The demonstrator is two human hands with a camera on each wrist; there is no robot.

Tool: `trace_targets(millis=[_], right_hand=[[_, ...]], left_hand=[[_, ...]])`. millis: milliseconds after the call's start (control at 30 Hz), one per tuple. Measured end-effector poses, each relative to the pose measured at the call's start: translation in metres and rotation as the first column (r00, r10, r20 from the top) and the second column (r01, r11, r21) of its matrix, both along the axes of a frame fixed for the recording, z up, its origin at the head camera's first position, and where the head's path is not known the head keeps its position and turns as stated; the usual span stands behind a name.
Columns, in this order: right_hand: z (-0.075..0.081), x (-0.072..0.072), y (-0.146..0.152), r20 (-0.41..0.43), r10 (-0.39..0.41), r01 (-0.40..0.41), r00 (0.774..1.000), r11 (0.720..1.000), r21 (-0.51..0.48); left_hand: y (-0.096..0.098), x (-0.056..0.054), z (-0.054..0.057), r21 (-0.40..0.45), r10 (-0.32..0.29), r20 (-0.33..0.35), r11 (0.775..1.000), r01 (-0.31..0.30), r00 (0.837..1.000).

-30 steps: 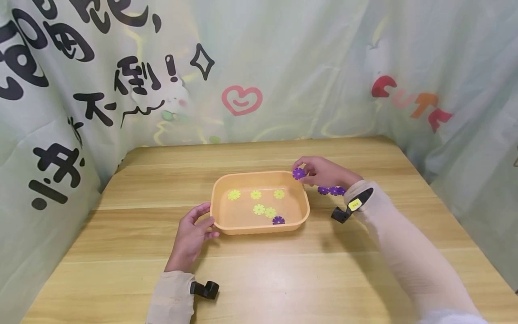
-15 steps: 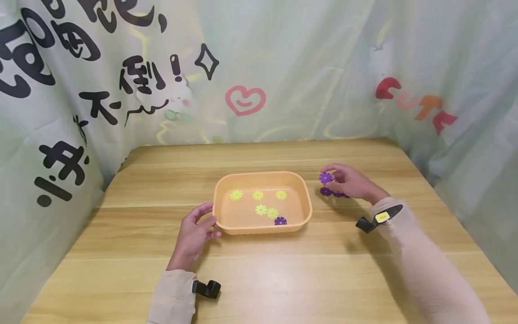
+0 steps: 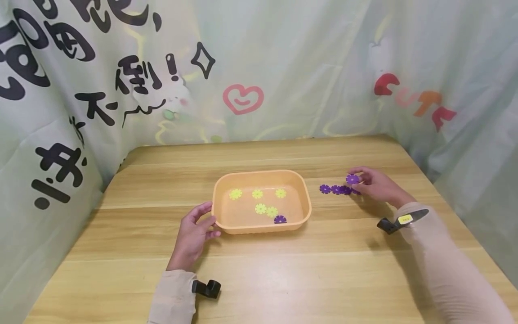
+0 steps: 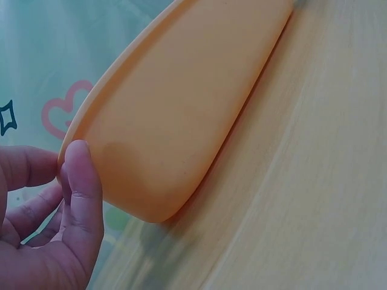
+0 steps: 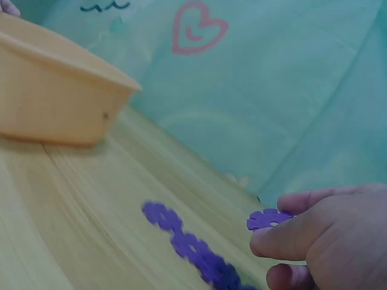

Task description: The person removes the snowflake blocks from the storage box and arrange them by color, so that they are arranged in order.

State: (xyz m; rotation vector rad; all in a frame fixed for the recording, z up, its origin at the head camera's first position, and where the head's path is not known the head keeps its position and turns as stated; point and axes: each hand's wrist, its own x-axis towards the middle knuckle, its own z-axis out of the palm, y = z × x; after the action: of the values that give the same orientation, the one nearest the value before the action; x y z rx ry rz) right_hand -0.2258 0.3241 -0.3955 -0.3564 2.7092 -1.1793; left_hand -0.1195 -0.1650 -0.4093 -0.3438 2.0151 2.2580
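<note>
My left hand (image 3: pixel 192 235) pinches the left rim of an orange plastic tray (image 3: pixel 263 229); in the left wrist view the thumb (image 4: pixel 83 187) lies along the near side of the tray wall (image 4: pixel 163 115), other fingers behind it. To the tray's right, my right hand (image 3: pixel 377 184) pinches a purple notched snowflake disc (image 3: pixel 352 179) between thumb and fingers. Below that disc, a row of purple snowflake discs (image 3: pixel 337 190) lies on the table, its right end partly hidden by the hand. Inside the tray are several yellow snowflake discs (image 3: pixel 261 209) and one purple disc (image 3: pixel 280 219) by the front wall.
A light wooden table (image 3: pixel 259 279) carries everything. Printed curtains (image 3: pixel 299 67) hang round its back and sides. Each wrist bears a black strap-on camera, one on the left sleeve (image 3: pixel 170 297), one on the right sleeve (image 3: pixel 445 252).
My right hand has moved right with the purple snowflake disc, from the tray's back right corner to over the right end of the row, uncovering more of it. My left hand stays on the rim.
</note>
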Motion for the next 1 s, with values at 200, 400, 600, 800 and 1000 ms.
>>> trace_targets(millis=[200,400,600,800,1000], right_hand=[[-0.009,-0.001,0.020,0.012,-0.023,0.023,1.000,1.000,0.009],[-0.014,0.000,0.037,-0.042,-0.044,0.049,0.998,0.991,0.126],[-0.013,0.001,0.041,-0.066,-0.024,0.036,0.997,0.984,0.176],[-0.010,0.002,0.040,-0.058,-0.007,0.020,0.998,0.972,0.235],[-0.008,0.001,0.041,-0.018,0.009,-0.004,1.000,0.962,0.273]], left_hand=[[-0.001,0.001,0.000,0.003,0.001,0.003,1.000,-0.001,1.000],[-0.001,0.000,0.000,0.011,-0.007,0.001,1.000,0.007,1.000],[-0.001,-0.001,0.001,0.020,0.001,0.002,1.000,-0.001,1.000],[0.000,-0.001,0.002,0.024,0.006,-0.004,1.000,-0.006,1.000],[0.001,0.000,0.003,0.024,-0.001,-0.005,1.000,0.001,1.000]])
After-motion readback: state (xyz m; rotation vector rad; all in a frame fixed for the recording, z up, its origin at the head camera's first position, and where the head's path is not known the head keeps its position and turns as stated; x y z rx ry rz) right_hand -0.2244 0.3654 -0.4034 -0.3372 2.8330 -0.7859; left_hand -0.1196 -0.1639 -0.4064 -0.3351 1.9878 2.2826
